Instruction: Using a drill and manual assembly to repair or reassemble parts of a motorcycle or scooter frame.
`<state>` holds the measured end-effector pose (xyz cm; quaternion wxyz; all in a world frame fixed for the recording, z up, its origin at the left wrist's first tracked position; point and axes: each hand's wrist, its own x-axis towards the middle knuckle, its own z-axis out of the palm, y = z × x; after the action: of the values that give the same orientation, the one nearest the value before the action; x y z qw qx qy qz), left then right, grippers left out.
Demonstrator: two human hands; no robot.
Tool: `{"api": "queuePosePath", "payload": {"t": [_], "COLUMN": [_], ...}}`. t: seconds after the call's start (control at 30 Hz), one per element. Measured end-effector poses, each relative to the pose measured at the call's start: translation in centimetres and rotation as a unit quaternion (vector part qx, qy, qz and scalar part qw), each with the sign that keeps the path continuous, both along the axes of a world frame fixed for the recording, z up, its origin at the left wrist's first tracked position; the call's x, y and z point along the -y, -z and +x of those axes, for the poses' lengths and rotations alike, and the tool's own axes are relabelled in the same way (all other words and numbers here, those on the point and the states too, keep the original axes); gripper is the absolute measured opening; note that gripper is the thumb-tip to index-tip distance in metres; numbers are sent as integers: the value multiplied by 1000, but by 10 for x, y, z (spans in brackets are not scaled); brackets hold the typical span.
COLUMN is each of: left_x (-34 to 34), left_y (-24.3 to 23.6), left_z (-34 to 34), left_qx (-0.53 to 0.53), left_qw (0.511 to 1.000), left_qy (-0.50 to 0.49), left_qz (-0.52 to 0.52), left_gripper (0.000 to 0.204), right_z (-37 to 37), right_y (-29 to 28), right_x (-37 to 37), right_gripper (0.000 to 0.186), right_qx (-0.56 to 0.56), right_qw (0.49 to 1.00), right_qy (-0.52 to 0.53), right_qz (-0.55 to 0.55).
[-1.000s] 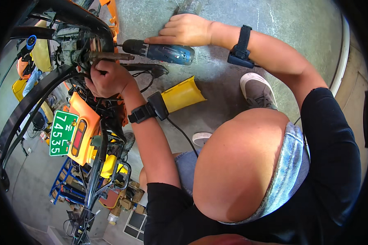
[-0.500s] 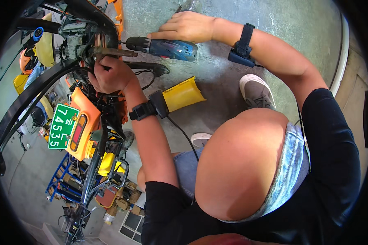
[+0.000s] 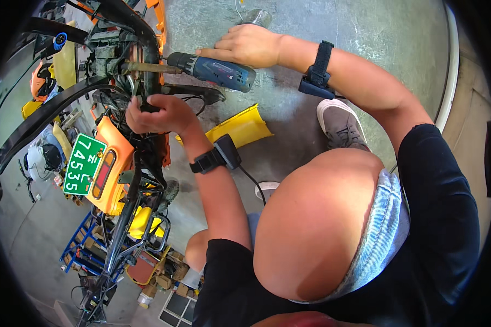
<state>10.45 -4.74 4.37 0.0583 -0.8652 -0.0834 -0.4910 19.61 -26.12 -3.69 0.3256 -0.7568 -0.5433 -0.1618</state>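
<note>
My right hand (image 3: 251,46) grips a blue and black power drill (image 3: 226,75), which lies horizontally with its bit pointing left at the black metal frame (image 3: 155,49) of an orange vehicle. A brownish metal bar (image 3: 150,67) sticks out just left of the chuck. Lower on the frame, my left hand (image 3: 161,114) has its fingers curled near a silver metal piece (image 3: 132,84); whatever is between the fingertips is too small to make out. A yellow curved plastic panel (image 3: 237,125) lies on the floor beside my left wrist.
The vehicle's orange rear cover (image 3: 114,163) with a green plate (image 3: 84,163) is at lower left. Behind are a blue metal rack (image 3: 79,240), cardboard boxes (image 3: 163,280) and assorted parts. My bare knee (image 3: 316,223) fills the lower middle. A clear cylindrical object (image 3: 256,18) is beyond my right hand.
My left hand has moved down and right from under the brownish bar, uncovering the silver piece. My right hand and drill have shifted slightly, the drill's back end now a little lower.
</note>
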Motion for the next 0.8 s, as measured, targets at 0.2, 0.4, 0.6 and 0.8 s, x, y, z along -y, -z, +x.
{"api": "queuePosePath", "payload": {"t": [0.2,0.4,0.6,0.8], "left_x": [6,7,-15,-2], "left_y": [8,-11,-30,-58], "left_z": [-8,-10,-15,-12], "left_qx": [32,76,6,-11], "left_qw": [982,916,858,797], "left_qy": [-19,-1,21,-10], "left_qz": [-187,-393,-513,-604], "left_gripper": [18,23,25,22], "right_z": [5,-3,-6,-8], "right_y": [-3,-12,-17,-26], "right_x": [4,-1,-1,3], "right_gripper": [59,59,63,64], "right_qx": [16,-7,-26,-47], "right_qw": [999,998,999,997], "right_qy": [-3,-5,-4,-15], "right_qz": [-38,-57,-42,-55]}}
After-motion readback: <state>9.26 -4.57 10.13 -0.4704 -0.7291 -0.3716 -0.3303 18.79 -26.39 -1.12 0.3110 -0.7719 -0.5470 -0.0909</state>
